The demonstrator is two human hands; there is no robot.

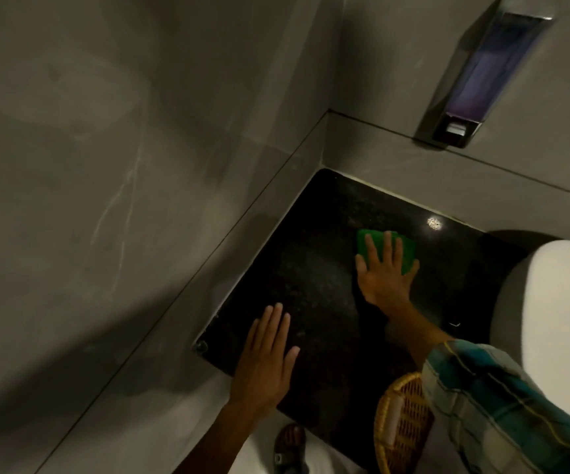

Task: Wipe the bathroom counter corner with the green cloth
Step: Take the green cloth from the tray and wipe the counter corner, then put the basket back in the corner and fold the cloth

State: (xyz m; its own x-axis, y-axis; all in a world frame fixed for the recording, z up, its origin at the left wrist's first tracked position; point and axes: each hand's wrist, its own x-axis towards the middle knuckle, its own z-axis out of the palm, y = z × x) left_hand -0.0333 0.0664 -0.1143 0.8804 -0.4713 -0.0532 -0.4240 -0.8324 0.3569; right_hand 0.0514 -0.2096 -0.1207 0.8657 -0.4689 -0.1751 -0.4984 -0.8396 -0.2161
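Note:
A green cloth (406,246) lies flat on the dark speckled counter (314,268), a little out from the corner where two grey walls meet. My right hand (384,273) presses down on the cloth with fingers spread, covering its near half. My left hand (268,357) rests flat on the counter near its front left edge, fingers together, holding nothing.
A white basin (557,309) stands on the counter at the right. A yellow wicker basket (401,422) sits at the counter's front edge under my right sleeve. A soap dispenser (482,80) hangs on the right wall. A sandalled foot (290,446) shows on the floor below.

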